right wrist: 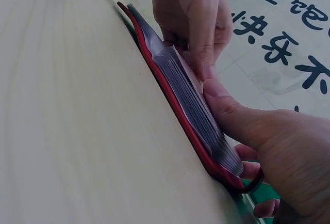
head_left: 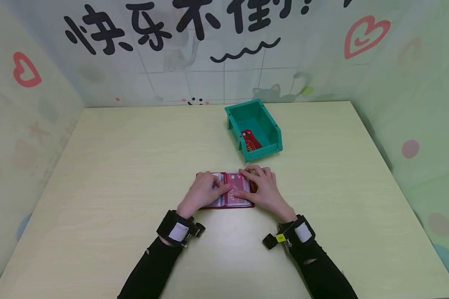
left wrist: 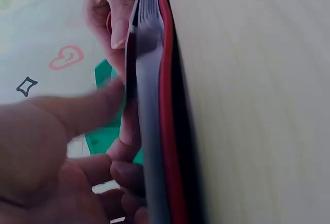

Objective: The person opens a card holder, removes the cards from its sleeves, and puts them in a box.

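Observation:
A red card holder (head_left: 238, 201) with clear sleeves lies spread open on the table; a pink-red card shows through its right-hand sleeve. In the right wrist view, its stacked sleeves (right wrist: 188, 108) stand edge-on above the red cover. My left hand (head_left: 205, 190) grips it from the left, thumb reaching onto the middle of the pages. From the right, my right hand (head_left: 266, 190) holds the holder's edge, thumb on the sleeve and fingers at the far side. Both thumbs come close together over the pages. Whether a loose card is pinched between the fingertips is hidden.
Beyond the hands stands a teal open-fronted bin (head_left: 271, 124) with a red card (head_left: 250, 141) inside. The pale wooden table (head_left: 134, 166) is bounded by printed panels (head_left: 224, 79) at the back and both sides. Each wrist wears a black strap with a camera.

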A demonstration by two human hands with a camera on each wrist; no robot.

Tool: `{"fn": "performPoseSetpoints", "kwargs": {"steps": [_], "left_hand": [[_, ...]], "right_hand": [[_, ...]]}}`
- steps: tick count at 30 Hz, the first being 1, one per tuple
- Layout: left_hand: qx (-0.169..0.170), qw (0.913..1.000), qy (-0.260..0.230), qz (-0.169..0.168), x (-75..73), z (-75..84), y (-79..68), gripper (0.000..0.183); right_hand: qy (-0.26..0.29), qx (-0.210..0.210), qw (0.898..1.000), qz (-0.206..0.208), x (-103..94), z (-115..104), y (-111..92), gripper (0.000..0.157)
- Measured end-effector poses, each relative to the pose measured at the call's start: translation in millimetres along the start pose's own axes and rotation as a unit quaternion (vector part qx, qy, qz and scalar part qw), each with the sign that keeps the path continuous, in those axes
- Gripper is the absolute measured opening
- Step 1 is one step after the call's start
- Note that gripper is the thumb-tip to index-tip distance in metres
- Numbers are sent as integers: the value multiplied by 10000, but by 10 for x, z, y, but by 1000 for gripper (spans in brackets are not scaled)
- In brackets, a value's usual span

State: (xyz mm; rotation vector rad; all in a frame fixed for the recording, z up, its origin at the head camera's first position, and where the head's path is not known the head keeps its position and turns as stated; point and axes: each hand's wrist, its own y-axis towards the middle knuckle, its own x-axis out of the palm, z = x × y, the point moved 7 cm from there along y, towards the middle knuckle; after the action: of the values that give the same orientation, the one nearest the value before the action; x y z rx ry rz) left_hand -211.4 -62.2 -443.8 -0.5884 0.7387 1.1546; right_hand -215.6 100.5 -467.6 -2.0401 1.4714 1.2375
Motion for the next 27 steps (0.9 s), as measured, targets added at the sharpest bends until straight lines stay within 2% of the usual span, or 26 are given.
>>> {"fn": "performPoseSetpoints", "kwargs": {"steps": [4, 10, 18, 22, 27], "left_hand": [[30, 10000, 30, 13, -6, 13, 7, 24], [-294, 9988, -227, -306, -27, -48, -5, 22], [-727, 9889, -1004, -826, -176, -241, -27, 19], [-771, 9865, -1175, -839, -260, -236, -29, 18], [-1010, 9839, -1251, -785, -297, -241, -25, 25]], "right_hand": [[-49, 19, 10000, -12, -13, 7, 0, 71], [-53, 69, 9999, -59, -21, -6, -1, 72], [40, 197, 9996, -185, 2, 14, 2, 72], [55, 198, 9996, -174, 0, 32, 1, 70], [129, 194, 9996, -162, -24, 46, -12, 71]]}}
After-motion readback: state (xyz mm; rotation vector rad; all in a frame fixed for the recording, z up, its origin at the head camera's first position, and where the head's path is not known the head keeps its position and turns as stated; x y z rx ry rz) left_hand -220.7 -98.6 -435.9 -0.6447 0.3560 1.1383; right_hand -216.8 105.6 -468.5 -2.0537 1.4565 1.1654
